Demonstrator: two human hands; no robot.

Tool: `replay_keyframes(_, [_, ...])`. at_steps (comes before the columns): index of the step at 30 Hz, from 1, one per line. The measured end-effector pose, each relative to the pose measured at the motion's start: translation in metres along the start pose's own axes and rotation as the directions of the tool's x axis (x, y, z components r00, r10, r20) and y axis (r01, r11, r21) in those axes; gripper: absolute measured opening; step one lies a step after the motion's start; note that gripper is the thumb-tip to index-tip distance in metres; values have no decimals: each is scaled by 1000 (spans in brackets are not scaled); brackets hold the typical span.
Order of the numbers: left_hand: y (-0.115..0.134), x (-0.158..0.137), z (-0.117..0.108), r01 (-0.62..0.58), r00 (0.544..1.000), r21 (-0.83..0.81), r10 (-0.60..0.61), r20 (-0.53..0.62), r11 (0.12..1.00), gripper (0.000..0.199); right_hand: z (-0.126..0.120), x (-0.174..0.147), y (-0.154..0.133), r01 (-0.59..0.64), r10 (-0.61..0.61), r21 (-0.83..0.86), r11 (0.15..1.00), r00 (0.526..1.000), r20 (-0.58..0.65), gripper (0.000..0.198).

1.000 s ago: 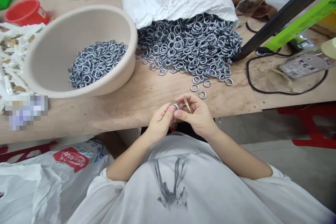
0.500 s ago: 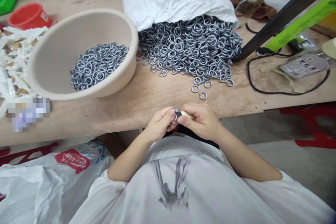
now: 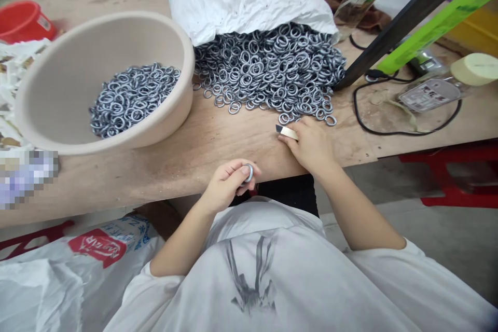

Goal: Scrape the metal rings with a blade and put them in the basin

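Observation:
My left hand (image 3: 225,182) is closed, pinching one grey ring (image 3: 249,173) between thumb and fingers just in front of the table edge. Over the tabletop, my right hand (image 3: 314,146) grips a small knife (image 3: 289,133) with a cream handle and a short dark blade pointing left. Its fingertips are at the near edge of a heap of grey rings (image 3: 268,70); whether they touch a ring is hidden. The heap spills from the mouth of a white woven sack (image 3: 249,0). More grey rings (image 3: 134,97) lie inside a large beige basin (image 3: 50,78) on the left.
A black bar (image 3: 404,26) and a lime-green bar (image 3: 439,21) slant up at the right. Beside them are a looped black cable (image 3: 356,111) and a labelled bottle (image 3: 430,94) on its side. White scraps and a red tub (image 3: 21,22) sit far left.
My right hand, with the knife, has moved away from the left hand's ring, forward and right to the heap's near edge. My left hand still holds a ring. The view has shifted slightly.

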State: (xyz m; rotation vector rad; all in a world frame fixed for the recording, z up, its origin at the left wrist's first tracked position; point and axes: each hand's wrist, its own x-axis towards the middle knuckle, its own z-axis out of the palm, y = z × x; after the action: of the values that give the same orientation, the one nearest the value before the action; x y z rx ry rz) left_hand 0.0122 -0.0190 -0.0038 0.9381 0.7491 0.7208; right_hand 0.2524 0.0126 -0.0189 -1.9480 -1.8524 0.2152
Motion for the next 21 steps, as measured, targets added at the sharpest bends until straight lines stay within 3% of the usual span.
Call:
replay_keyframes(3, [5, 5, -1, 8, 987, -70, -19, -161, 997, 17, 1, 3, -5, 5, -6, 40, 999, 1000, 11, 15])
replay_keyframes(6, [6, 9, 1, -30, 961, -92, 3, -275, 995, 18, -4, -2, -23, -12, -27, 386, 922, 995, 95, 23])
replay_keyframes(9, [-1, 10, 7, -124, 946, 27, 126, -297, 992, 37, -9, -17, -50, -187, -97, 779, 598, 948, 303, 40])
replay_keyframes(11, [-7, 10, 12, -182, 932, 170, 225, -284, 968, 43, -10, -28, -66, -297, -106, 859, 417, 923, 371, 44])
replay_keyframes(13, [-11, 10, 16, -214, 925, 255, 279, -257, 943, 45, -9, -37, -76, -335, -67, 882, 332, 924, 376, 43])
replay_keyframes(17, [-15, 12, 17, -187, 972, 45, 191, -139, 981, 48, -7, -42, -77, -330, -109, 894, 303, 920, 376, 40])
replay_keyframes(21, [-14, 11, 16, -78, 997, -125, 78, -8, 989, 50, -10, -35, -70, -215, -128, 888, 407, 949, 289, 44])
